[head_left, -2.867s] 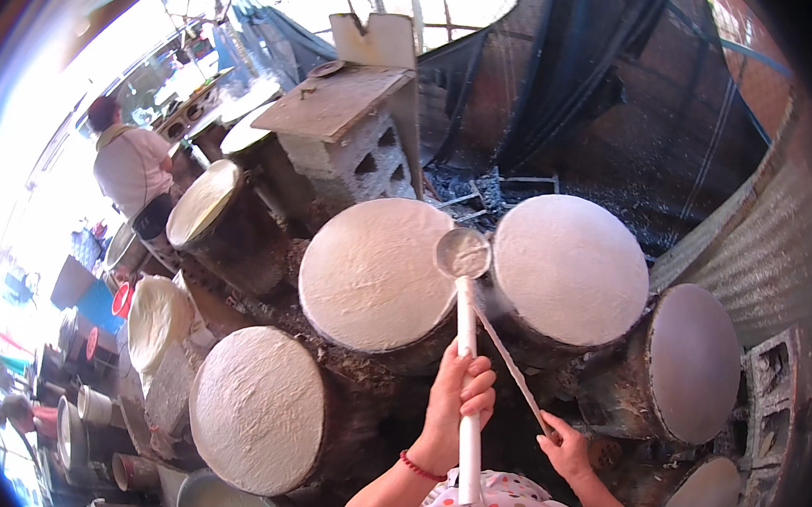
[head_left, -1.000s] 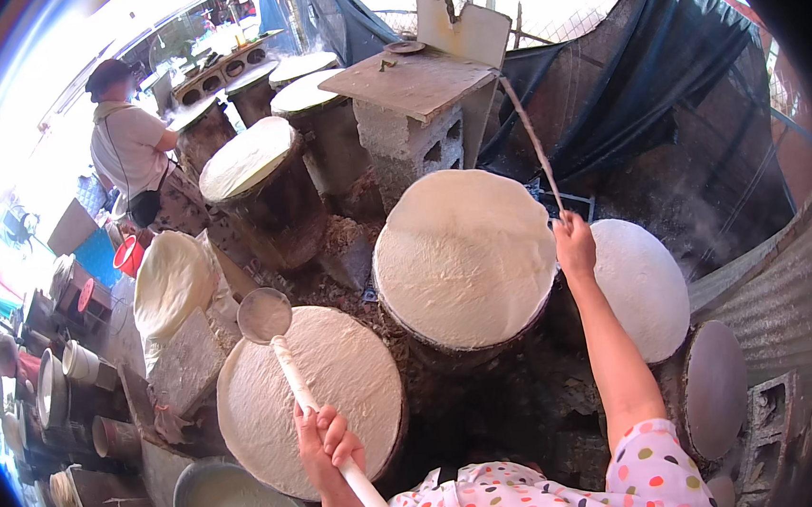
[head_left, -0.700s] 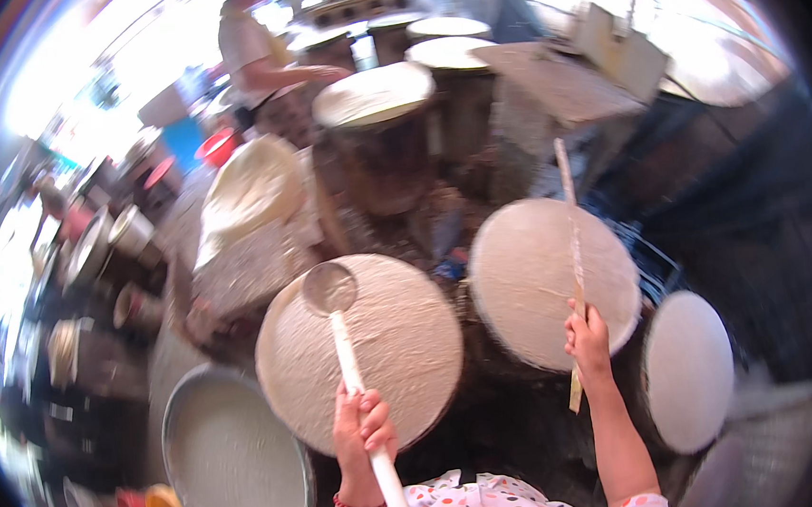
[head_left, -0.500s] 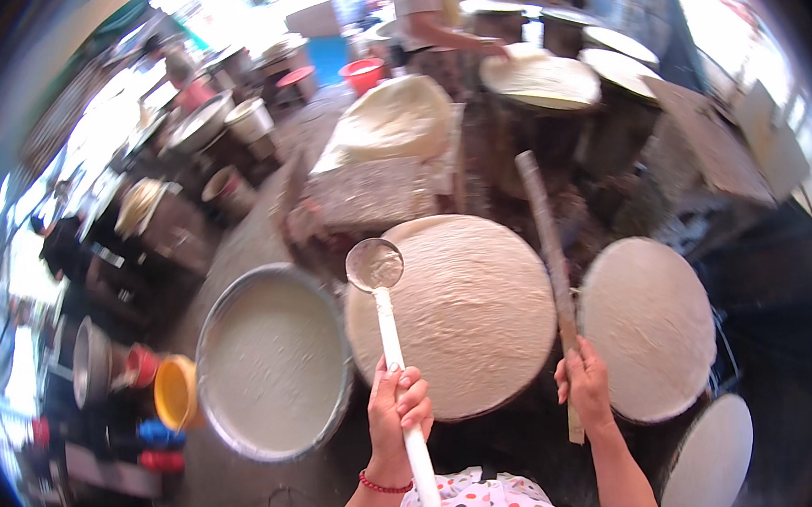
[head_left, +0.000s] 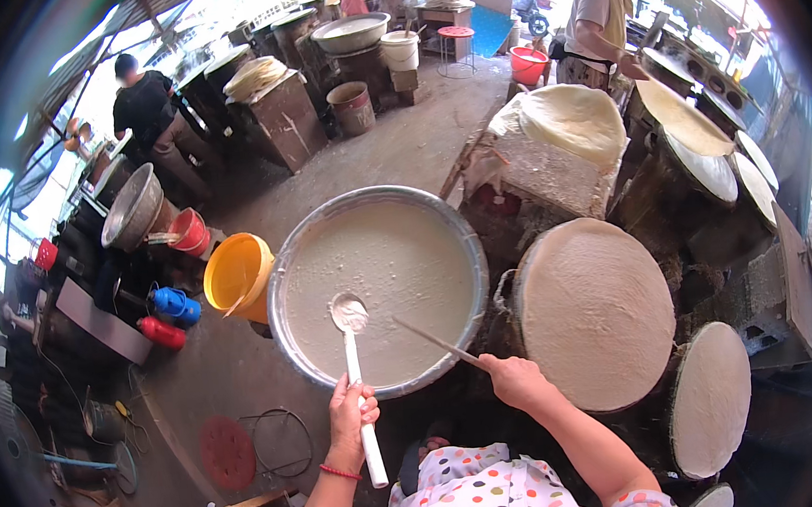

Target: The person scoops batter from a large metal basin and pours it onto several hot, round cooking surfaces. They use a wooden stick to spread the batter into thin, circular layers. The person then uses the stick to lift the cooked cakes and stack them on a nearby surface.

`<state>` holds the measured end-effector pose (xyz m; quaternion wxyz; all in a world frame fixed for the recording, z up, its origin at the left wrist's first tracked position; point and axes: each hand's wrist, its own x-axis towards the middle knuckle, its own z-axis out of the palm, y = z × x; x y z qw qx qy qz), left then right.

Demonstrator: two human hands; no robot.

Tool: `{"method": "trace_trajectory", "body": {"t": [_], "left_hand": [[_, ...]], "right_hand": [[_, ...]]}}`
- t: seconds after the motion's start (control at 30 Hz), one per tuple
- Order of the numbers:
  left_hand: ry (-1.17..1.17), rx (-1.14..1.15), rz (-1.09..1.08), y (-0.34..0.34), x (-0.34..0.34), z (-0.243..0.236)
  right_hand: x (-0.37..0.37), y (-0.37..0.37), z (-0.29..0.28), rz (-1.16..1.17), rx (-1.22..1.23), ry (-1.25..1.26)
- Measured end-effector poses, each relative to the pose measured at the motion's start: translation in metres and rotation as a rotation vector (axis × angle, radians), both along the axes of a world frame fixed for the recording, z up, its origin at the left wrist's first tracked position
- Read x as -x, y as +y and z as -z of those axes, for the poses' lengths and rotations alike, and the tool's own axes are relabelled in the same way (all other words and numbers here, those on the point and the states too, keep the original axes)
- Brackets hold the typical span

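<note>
My left hand [head_left: 352, 420] is closed around the white handle of a ladle [head_left: 352, 353]. The ladle's round bowl, with some pale batter in it, is over the large metal basin [head_left: 281, 306]. Thick off-white batter [head_left: 396, 245] fills much of that basin. In my right hand [head_left: 519, 381] I grip a thin wooden stick [head_left: 442, 343], pointing left across the basin's near right rim. Whether ladle or stick touches the batter I cannot tell. To the right, a round griddle [head_left: 597, 315] is covered by a pale batter sheet, and another covered griddle [head_left: 711, 401] stands nearer.
A yellow bucket [head_left: 239, 271] stands beside the basin's left. Beyond it on the right, a rough stand bears a stack of thin pale sheets [head_left: 572, 121]. One person [head_left: 593, 24] works at griddles far right; another [head_left: 148, 107] stands far left. A red stool [head_left: 228, 451] is near left.
My view has swung left, so the basin is now in front of me. Ladle and stick have moved from before the griddle to over the basin. The stick has tipped from upright to pointing left.
</note>
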<state>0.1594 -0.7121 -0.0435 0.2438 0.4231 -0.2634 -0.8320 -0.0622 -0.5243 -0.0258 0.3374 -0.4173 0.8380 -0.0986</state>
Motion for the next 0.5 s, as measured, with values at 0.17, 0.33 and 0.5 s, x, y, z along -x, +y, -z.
{"method": "trace_trajectory", "body": {"t": [0.17, 0.33, 0.5], "left_hand": [[-0.151, -0.064, 0.118, -0.044, -0.035, 0.045], [-0.286, 0.003, 0.268, -0.075, -0.036, 0.06], [-0.326, -0.063, 0.296, -0.067, -0.034, 0.089]], "right_hand": [[-0.031, -0.035, 0.024, 0.033, -0.062, -0.101], [-0.047, -0.046, 0.032, 0.207, -0.049, -0.163], [-0.055, -0.058, 0.017, 0.29, -0.248, -0.346]]}}
